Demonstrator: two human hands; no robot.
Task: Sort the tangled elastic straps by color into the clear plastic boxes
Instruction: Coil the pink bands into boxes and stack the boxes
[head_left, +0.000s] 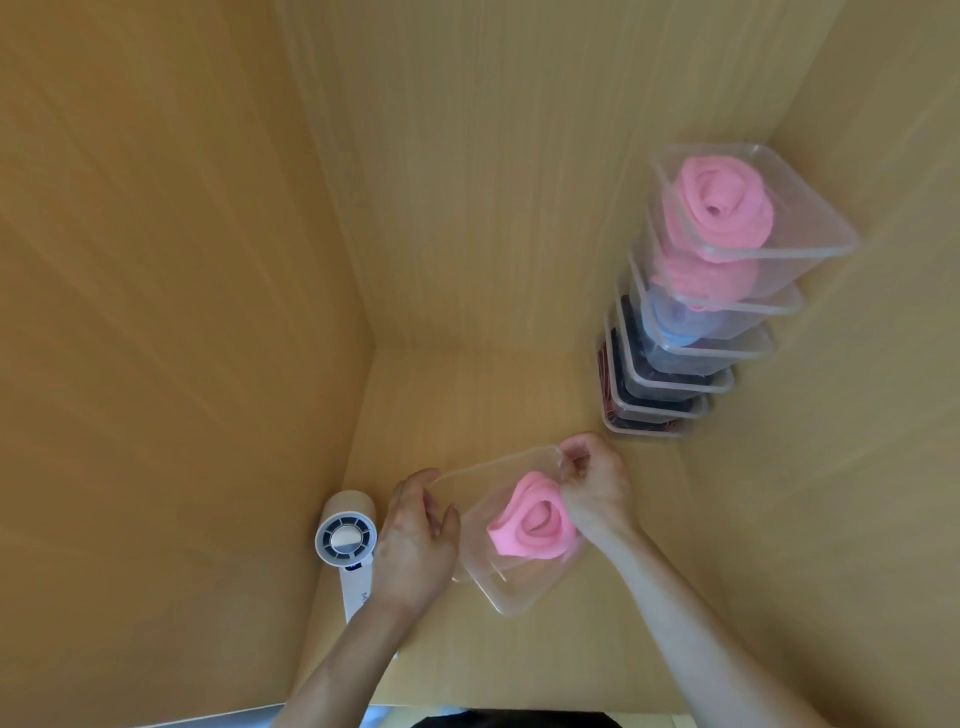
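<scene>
The left hand (415, 540) grips the left rim of a clear rectangular plastic box (509, 587), and the right hand (592, 488) pinches its far corner. A rolled pink elastic strap (535, 525) lies inside. Farther off on the wooden tabletop (467, 395) stands a stack of filled clear boxes (800, 223).

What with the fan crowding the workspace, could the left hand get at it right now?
Probably yes: the white fan lies right beside the left hand, nothing between them, though that hand would first have to release the clear box.
</scene>
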